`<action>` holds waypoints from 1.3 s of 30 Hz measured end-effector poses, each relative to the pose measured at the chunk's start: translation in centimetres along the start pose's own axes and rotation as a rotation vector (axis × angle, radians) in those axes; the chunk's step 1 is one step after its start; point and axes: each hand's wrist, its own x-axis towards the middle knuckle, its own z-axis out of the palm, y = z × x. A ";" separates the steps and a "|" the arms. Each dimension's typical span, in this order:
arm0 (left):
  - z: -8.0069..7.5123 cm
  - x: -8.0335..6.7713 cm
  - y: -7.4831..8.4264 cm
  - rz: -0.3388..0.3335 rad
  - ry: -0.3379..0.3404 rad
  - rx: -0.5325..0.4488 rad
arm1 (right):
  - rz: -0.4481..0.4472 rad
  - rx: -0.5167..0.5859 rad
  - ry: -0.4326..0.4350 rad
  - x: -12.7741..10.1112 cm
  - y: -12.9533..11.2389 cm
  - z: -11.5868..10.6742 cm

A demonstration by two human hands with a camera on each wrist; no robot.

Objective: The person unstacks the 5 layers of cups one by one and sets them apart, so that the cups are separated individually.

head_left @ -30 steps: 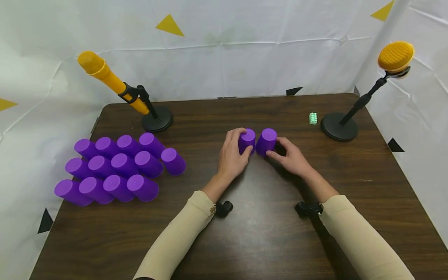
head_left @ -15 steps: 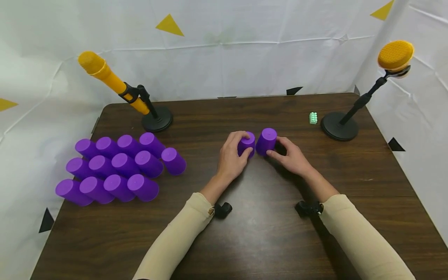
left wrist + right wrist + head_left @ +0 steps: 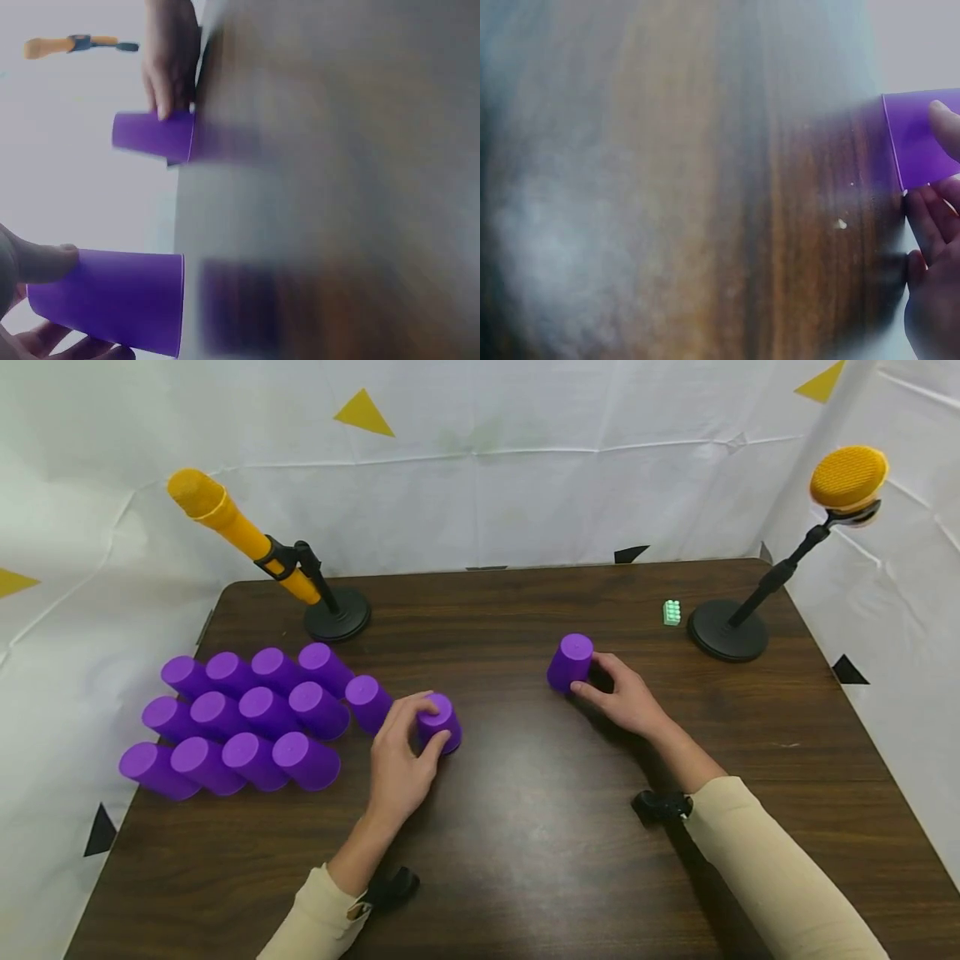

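An inverted purple cup (image 3: 439, 722) is gripped by the left hand (image 3: 399, 760) on the dark wooden worktop (image 3: 525, 827), just beside the nearest cup of the purple cup cluster (image 3: 255, 718) at the left edge. A second inverted purple cup (image 3: 570, 662) is held by the right hand (image 3: 626, 697), fingers curled against its side, near the middle of the worktop and well apart from the first. In the left wrist view, the thumb and fingers are seen wrapped round the near cup (image 3: 112, 300), mouth-down on the surface, and the far cup (image 3: 154, 136) appears beyond it. In the right wrist view, only fingertips (image 3: 945, 127) on a cup edge (image 3: 919, 139) are shown. Seen in the head view alone are two yellow microphones (image 3: 232, 531) (image 3: 847, 478) on stands and a small green block (image 3: 671, 612).
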 end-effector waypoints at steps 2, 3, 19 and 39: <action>-1.7 -1.0 -0.4 -0.017 0.038 0.011 | 0.004 -0.001 -0.002 0.0 0.0 0.0; -2.4 -1.4 -0.6 -0.022 0.057 0.017 | 0.004 -0.001 -0.003 0.0 0.0 0.0; -6.8 -3.9 -2.1 -0.139 0.149 0.122 | 0.011 -0.007 -0.016 0.0 -0.1 -0.1; -7.1 -4.0 -2.3 -0.167 0.132 0.150 | -0.297 0.032 0.238 -0.2 -2.8 -0.1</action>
